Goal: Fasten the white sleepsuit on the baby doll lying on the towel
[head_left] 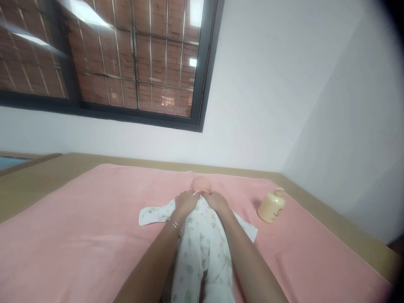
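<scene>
A white baby garment [189, 256] with small green and pink prints lies on a pink cloth [78, 227], its two sleeves spread sideways and its legs toward me. Beyond its collar shows the round, skin-coloured head [201, 184] of what looks like a doll. My left hand [187, 203], with a silvery bracelet at the wrist, has its fingers closed on the collar. My right hand [216, 200] grips the other side of the collar, close beside the left. Fingertips of both hands are partly hidden at the neck.
A cream pump bottle [271, 206] stands on the cloth to the right. The cloth covers a wooden surface [331, 221] whose edges show. A white wall [252, 84] and a dark-framed, barred window [139, 115] rise behind.
</scene>
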Demonstrator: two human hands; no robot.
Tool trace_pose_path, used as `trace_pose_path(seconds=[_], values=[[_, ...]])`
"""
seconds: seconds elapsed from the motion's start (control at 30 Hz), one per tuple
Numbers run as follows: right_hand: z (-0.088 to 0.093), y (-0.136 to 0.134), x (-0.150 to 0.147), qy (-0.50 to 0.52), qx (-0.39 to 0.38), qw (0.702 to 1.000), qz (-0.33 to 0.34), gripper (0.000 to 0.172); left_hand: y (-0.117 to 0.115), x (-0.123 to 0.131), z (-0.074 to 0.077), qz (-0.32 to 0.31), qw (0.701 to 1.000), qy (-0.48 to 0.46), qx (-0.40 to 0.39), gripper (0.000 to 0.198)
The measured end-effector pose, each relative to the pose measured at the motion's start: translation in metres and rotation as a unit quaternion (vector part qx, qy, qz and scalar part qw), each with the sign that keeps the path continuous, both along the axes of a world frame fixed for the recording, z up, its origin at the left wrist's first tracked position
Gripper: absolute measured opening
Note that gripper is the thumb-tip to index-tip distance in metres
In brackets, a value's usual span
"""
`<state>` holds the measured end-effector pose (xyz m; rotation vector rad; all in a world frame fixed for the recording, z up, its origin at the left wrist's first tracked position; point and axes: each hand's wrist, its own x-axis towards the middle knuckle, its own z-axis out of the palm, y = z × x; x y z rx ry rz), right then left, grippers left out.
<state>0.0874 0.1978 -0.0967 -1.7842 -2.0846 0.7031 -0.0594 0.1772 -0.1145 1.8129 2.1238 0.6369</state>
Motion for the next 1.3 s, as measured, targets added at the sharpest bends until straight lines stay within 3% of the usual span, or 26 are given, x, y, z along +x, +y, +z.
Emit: trace_pose_path(seconds=[0.43,1.3], values=[[-0.0016,0.0005,0.0012,-0.001,0.002,1.000,0.001,0.074,-0.0026,0.0005,0.0026,-0.001,1.000,-0.019,-0.014,0.059],[-0.0043,0.0055,0.0009,-0.013,-0.009,1.000,0.000,0.066,-0.0061,0.0008,0.0055,-0.007,0.999,-0.027,-0.024,0.055]])
